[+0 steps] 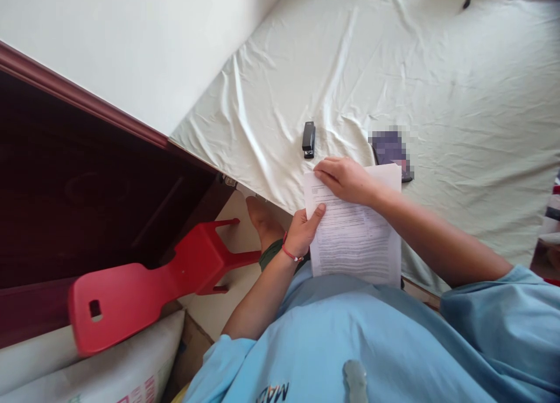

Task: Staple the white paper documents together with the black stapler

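A stack of printed papers (356, 234) is held in front of my waist, over the near edge of the cloth-covered surface. My left hand (304, 232) grips its left edge, thumb on top and fingers hidden underneath. At the top left corner, my right hand (343, 180) bends over the sheets with its fingers together, gripping the corner. Just beyond that corner lies a black stapler (308, 139) on the cloth, touched by neither hand. A dark, pixelated flat object (389, 149) lies partly behind the papers' upper right.
A wrinkled pale cloth (289, 94) covers the large surface ahead. At the left stands a red plastic chair (188, 263) near dark wooden furniture (79, 175). A white sack (144, 356) sits below the chair. A small black object (467, 1) lies far right.
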Tool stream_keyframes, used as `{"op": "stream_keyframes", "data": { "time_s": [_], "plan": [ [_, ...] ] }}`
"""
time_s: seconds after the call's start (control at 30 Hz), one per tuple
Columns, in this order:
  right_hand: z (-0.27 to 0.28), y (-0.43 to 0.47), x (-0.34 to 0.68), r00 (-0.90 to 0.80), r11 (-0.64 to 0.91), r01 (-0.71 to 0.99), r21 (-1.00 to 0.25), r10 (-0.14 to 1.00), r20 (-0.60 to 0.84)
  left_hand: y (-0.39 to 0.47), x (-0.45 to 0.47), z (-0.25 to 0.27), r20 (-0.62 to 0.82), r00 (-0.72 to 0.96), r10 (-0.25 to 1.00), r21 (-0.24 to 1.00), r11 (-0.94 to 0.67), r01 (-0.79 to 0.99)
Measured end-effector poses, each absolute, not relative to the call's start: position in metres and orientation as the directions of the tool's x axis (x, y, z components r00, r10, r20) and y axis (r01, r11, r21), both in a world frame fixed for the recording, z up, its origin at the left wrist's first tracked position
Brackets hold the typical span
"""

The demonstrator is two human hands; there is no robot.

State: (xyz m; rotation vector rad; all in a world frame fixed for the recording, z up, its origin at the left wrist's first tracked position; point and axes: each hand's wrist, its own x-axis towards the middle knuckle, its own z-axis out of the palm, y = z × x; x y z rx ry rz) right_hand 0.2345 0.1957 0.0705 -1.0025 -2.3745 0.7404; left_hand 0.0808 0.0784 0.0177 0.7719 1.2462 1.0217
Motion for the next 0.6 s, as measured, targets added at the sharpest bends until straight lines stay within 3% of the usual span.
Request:
{"op": "stream_keyframes", "data": {
  "time_s": [0.1, 0.2, 0.4, 0.47, 0.6],
  "plan": [
    [0.067, 0.198, 0.232, -0.553, 0.559, 0.545, -0.625, 0.8, 0.233, 0.08, 0.082, 0.019, -0.39, -0.011, 0.921, 0.907, 0.382, -0.176],
    [0.065, 0.198, 0.227, -0.58, 0.585, 0.54, -0.605, 0.779, 0.236, 0.08, 0.083, 0.021, -0.395, -0.012, 0.919, 0.902, 0.385, -0.198],
    [0.06, 0.198, 0.227, -0.582, 0.534, 0.371, -0.76, 0.771, 0.258, 0.079, 0.086, 0.026, -0.464, 0.057, 0.884, 0.833, 0.457, -0.311],
    [0.057, 0.2, 0.229, -0.58, 0.525, 0.419, -0.741, 0.782, 0.226, 0.079, 0.086, 0.025, -0.469, 0.058, 0.881, 0.839, 0.465, -0.284],
    [0.05, 0.214, 0.229, -0.545, 0.431, 0.635, -0.641, 0.838, 0.023, 0.087, 0.082, 0.016, -0.53, 0.035, 0.847, 0.802, 0.514, -0.304]
  ]
}}
